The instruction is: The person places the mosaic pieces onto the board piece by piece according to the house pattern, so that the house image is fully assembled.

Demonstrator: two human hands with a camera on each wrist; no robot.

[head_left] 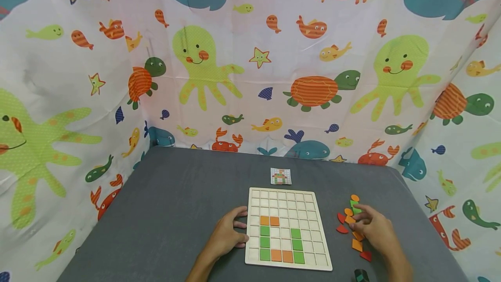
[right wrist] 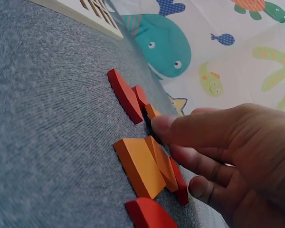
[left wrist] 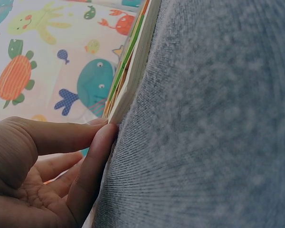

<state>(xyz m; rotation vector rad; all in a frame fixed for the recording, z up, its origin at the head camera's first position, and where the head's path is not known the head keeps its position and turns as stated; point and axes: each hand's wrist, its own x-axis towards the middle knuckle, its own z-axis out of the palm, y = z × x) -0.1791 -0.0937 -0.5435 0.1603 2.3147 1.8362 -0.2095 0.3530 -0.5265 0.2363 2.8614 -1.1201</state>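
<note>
A pale wooden grid board [head_left: 289, 229] lies on the grey cloth. Green and orange square tiles [head_left: 297, 245] sit in some of its cells. My left hand [head_left: 225, 234] holds the board's left edge; in the left wrist view, thumb and finger [left wrist: 97, 152] meet at its rim. The right hand [head_left: 373, 227] hovers low over loose pieces at the board's right, fingers loosely bent. Its index fingertip is by a green piece [head_left: 355, 208]. In the right wrist view, the thumb [right wrist: 164, 124] is at a small orange piece [right wrist: 152, 111], partly hidden behind it.
Orange pieces [head_left: 357, 245] and red pieces [head_left: 342, 229] lie scattered near the right hand. A small printed pattern card [head_left: 280, 176] lies behind the board. A dark object [head_left: 361, 275] stands at the front edge. A sea-animal curtain [head_left: 250, 77] surrounds the table.
</note>
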